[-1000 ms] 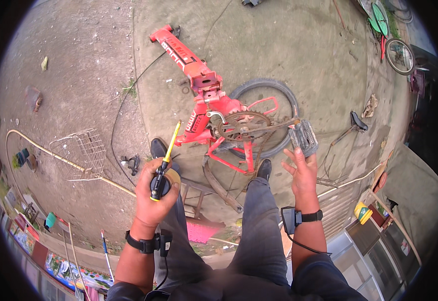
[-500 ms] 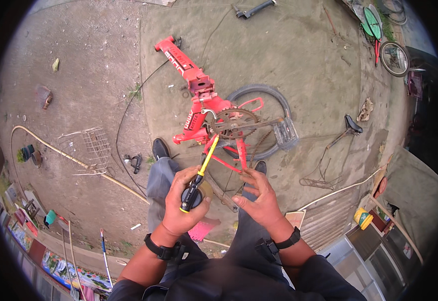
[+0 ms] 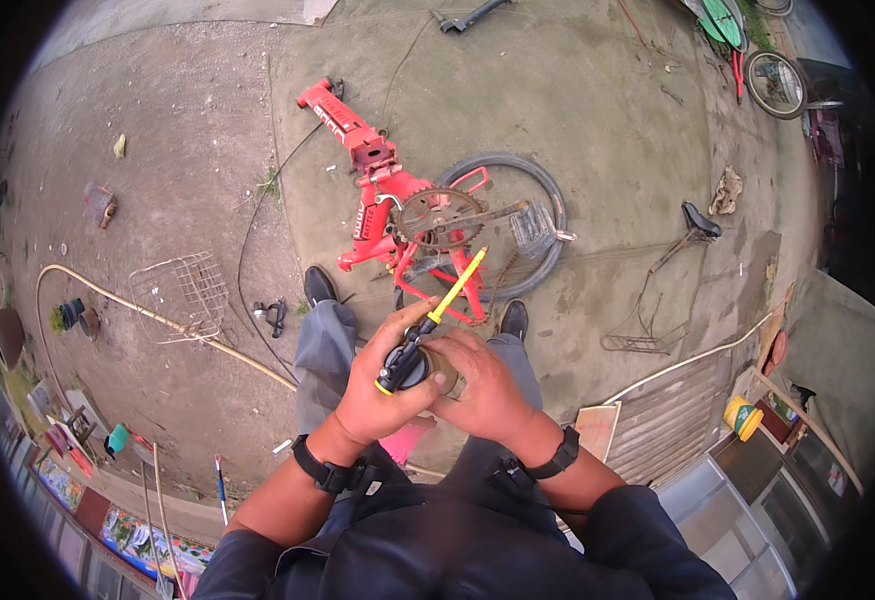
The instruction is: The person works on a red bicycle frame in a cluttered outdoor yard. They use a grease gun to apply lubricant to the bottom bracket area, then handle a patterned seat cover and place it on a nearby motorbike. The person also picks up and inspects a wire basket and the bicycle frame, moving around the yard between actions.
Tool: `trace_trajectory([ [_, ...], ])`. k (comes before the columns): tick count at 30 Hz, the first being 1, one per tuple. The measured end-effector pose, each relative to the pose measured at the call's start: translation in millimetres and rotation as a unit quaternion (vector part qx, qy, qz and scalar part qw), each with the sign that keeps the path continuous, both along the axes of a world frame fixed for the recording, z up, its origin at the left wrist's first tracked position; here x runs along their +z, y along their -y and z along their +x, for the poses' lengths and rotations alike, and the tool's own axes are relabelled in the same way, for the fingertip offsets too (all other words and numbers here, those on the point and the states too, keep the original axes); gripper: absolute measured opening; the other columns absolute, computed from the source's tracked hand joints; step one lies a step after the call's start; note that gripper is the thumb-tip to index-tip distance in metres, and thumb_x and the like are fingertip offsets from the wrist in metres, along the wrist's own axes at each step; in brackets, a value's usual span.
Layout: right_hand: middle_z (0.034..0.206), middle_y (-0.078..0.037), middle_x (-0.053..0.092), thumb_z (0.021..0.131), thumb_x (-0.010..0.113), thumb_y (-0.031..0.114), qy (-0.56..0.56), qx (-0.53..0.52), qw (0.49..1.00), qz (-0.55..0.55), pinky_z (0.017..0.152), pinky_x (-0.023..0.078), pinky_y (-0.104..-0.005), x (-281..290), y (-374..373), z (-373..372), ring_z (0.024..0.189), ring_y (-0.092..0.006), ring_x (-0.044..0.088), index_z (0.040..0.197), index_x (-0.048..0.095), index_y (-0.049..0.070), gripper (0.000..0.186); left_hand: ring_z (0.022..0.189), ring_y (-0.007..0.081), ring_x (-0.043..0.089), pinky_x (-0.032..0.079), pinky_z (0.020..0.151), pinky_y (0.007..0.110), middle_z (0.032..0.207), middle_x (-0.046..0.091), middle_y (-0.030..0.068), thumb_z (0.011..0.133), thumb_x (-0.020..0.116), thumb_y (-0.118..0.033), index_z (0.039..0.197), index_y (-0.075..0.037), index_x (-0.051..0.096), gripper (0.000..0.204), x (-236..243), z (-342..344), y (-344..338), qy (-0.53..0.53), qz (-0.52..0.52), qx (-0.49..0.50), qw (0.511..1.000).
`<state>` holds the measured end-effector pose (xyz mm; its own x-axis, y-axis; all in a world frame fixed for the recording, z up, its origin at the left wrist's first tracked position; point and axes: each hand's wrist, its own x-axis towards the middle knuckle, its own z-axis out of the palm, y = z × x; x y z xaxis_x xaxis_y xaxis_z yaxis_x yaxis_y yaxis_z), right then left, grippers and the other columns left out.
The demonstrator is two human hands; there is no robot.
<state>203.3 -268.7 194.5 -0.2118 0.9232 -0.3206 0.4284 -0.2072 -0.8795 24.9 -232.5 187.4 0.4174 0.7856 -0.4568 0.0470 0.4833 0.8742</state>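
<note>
My left hand point(image 3: 372, 385) is wrapped round a round spray can point(image 3: 409, 364) with a black top and a long yellow nozzle point(image 3: 460, 284). Against the can's right side, my right hand point(image 3: 487, 388) is closed, its fingers curled round it. The nozzle slants up and right, over the lower part of a red bicycle frame point(image 3: 369, 222) lying on the ground in front of my feet. On the frame are a rusty chainring point(image 3: 441, 219), a black pedal point(image 3: 533, 232) and a black-tyred wheel point(image 3: 558, 190). My hands hide much of the can's body.
A saddle point(image 3: 700, 220) on its post lies to the right. Left of my feet are a wire basket point(image 3: 202, 290), a bicycle lamp-like black part point(image 3: 275, 318) and a long pale pole point(image 3: 237, 361). A corrugated sheet point(image 3: 662, 430) lies at the lower right.
My right hand has moved left and closed on the can, having been apart with spread fingers. The yellow nozzle now points further right, away from the chainring's left side.
</note>
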Motion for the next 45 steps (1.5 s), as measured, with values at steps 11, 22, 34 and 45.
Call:
trace_trajectory([
  [11,0.119,-0.014,0.064,0.069,0.08,0.02,0.049,-0.085,0.991,0.096,0.099,0.048,-0.0452,14,21,22,0.109,-0.0376,0.061,0.116,0.066,0.008,0.051,0.127,0.0305,0.056,0.043,0.109,0.04,0.137,0.056,0.0183,0.074,0.08,-0.007,0.143,0.001,0.049,0.076,25,35,7,-0.045,0.139,-0.064,0.987],
  [22,0.117,-0.016,0.064,0.06,0.086,0.019,0.19,0.108,0.966,0.136,0.107,0.042,-0.0518,24,15,20,0.121,-0.0368,0.057,0.104,0.067,0.004,0.05,0.099,0.0329,0.065,0.054,0.087,0.04,0.108,0.061,0.0149,0.073,0.087,-0.017,0.115,-0.001,0.062,0.051,43,-7,50,-0.172,0.171,0.02,0.97],
  [34,0.132,-0.017,0.058,0.071,0.088,0.034,0.223,0.279,0.928,0.108,0.113,0.038,-0.0519,54,-78,-135,0.126,-0.0372,0.054,0.143,0.051,0.008,0.086,0.088,0.0366,0.065,0.054,0.076,0.043,0.098,0.062,0.0164,0.075,0.085,-0.024,0.104,0.0,0.065,0.042,43,-191,37,-0.321,0.15,0.205,0.912],
  [45,0.128,-0.022,0.062,0.081,0.082,0.03,0.214,0.261,0.936,0.096,0.097,0.051,-0.0454,125,-202,-268,0.116,-0.0398,0.062,0.144,0.049,0.004,0.076,0.088,0.041,0.063,0.052,0.077,0.046,0.094,0.061,0.0205,0.072,0.085,-0.025,0.093,0.001,0.06,0.041,65,-437,64,-0.503,-0.016,0.318,0.803],
])
